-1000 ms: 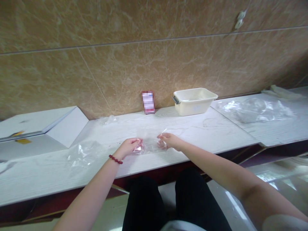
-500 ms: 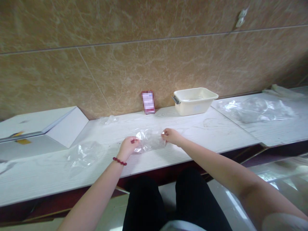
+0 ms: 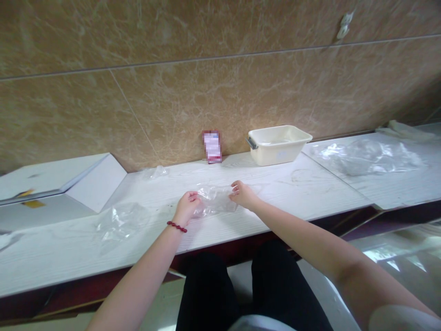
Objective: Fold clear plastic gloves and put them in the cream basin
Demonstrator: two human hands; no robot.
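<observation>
Fingers [image 3: 193, 196] of the left hand [image 3: 185, 209] bend over the left end of a piece of clear plastic [image 3: 214, 202], perhaps a bag; those of the right hand [image 3: 244, 195] curve loosely at its right end. From my remote view I can't make out whether either hand actually pinches the film; neither is clenched into a fist.

Layout, left to right: white box [image 3: 98, 184] at the left; crumpled film [image 3: 120, 221] just beside it, nearer side; small film scrap [image 3: 158, 172] by the wall [image 3: 172, 101]; left hand, red beaded bracelet [image 3: 177, 226] at the wrist; clear plastic between the hands on the tabletop [image 3: 299, 197]; beyond it, a red-and-white item [image 3: 212, 147], lettering unreadable; right hand; cream bin [image 3: 275, 154], far side; large film bundle [image 3: 379, 158] at right.

Handling notes, my judgement: thin film slides and clings, so I'd pinch an edge at each end and draw outward gently, level, until creases flatten. Fingertip pressure should suffice; a hard tug could stretch or tear it. Glare hides the edges, so I'd find them by touch.
</observation>
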